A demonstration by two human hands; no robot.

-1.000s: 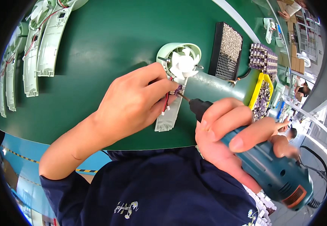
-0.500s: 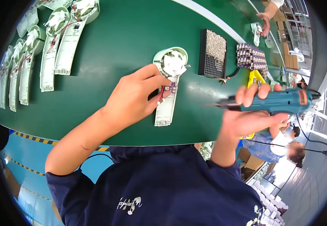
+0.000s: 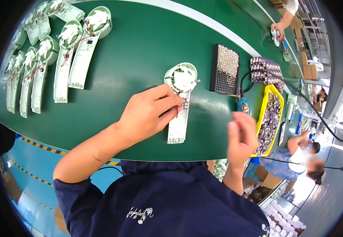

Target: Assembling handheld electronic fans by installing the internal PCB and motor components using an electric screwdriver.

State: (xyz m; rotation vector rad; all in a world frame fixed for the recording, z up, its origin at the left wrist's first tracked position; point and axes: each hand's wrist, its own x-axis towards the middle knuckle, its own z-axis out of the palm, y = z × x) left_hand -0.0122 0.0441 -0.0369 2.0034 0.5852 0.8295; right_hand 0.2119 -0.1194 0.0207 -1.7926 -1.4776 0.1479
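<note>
My left hand [image 3: 149, 110] pinches a small purple circuit board [image 3: 185, 104] against the handle of a pale green fan housing [image 3: 176, 132]. Red wires run beside its fingertips. At the far end of the housing, a white fan wheel [image 3: 183, 78] sits in the round ring. My right hand [image 3: 242, 138] is over the table to the right, its fingers loosely bent, the thumb apart, and nothing visible between them. Just beyond its fingers is a teal electric screwdriver [image 3: 242, 106], its lower part hidden by the hand.
Several fan housings [image 3: 62, 75] lie at the left. A black screw tray [image 3: 224, 69] and stacked circuit boards [image 3: 267, 70] stand at the back right. A yellow bin [image 3: 280, 114] of small boards is beside my right hand. A power cord [image 3: 317, 112] crosses the right side; other people work there.
My right hand has let go of the electric screwdriver, which now sits farther back on the table. The left hand still holds the circuit board on the housing. The view has shifted slightly.
</note>
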